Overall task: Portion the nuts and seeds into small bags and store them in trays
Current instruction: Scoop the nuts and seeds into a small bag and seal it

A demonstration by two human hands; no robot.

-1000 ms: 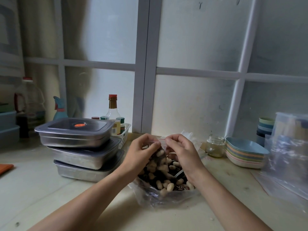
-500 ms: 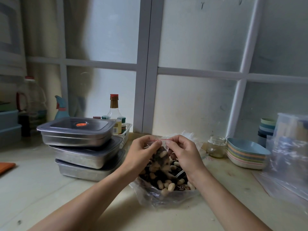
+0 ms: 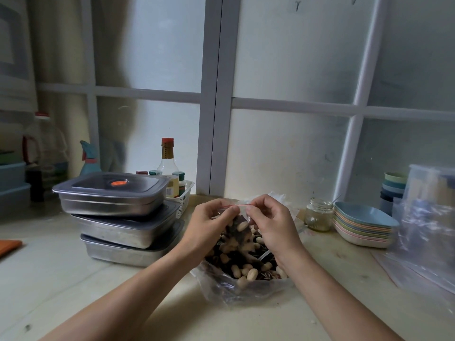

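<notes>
Person at the counter (image 3: 73,279), both forearms reaching in from the near edge.

- Left hand (image 3: 209,223) and right hand (image 3: 272,226) are raised side by side at centre.
- Each grip pinches the top edge of a small bag (image 3: 240,231), thumb and forefinger pressed together on the red seal strip (image 3: 236,205) that runs between them.
- The small bag hangs filled with pale nuts and dark seeds. It is held over a large open bag (image 3: 243,287) of the same mix lying on the counter; cannot tell whether the two touch.
- Left of the hands: three lidded metal trays (image 3: 115,217), stacked slightly askew.
- Behind the trays: a white basket (image 3: 184,196) holding a bottle (image 3: 168,166).
- Right of the hands: a glass jar (image 3: 318,215), then a stack of shallow bowls (image 3: 362,228), then clear plastic bags (image 3: 428,232) at the right edge.
</notes>
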